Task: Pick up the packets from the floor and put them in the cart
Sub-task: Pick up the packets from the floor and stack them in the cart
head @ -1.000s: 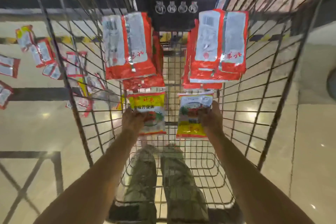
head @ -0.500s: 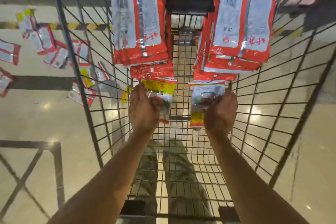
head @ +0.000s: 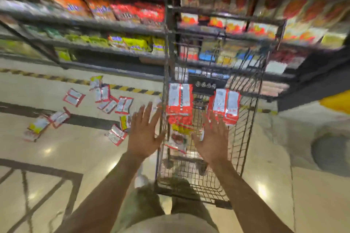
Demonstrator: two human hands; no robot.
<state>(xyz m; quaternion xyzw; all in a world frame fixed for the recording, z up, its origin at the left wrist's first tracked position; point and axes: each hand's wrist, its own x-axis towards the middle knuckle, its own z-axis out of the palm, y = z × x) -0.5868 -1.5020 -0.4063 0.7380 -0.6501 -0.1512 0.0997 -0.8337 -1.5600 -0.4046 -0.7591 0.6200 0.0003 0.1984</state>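
Left hand [head: 144,132] and right hand [head: 212,138] are spread wide and empty; half a second ago each gripped a yellow printed packet. Both yellow printed packets [head: 178,135] now lie in the black wire-mesh cart [head: 246,138], below the red-and-silver foil stacks [head: 180,104]. More red-edged packets [head: 124,105] remain scattered on the glossy floor [head: 56,147] left of the cart, whose side wall stands between. Stocked shelves [head: 113,24] stand behind.

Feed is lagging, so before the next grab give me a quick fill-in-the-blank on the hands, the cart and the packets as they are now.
1. The left hand and the right hand are both ____ and hold nothing.
2. The loose packets on the floor lie to the ____ of the cart.
3. The red packet stacks in the cart number ____.

Missing words: open; left; two.
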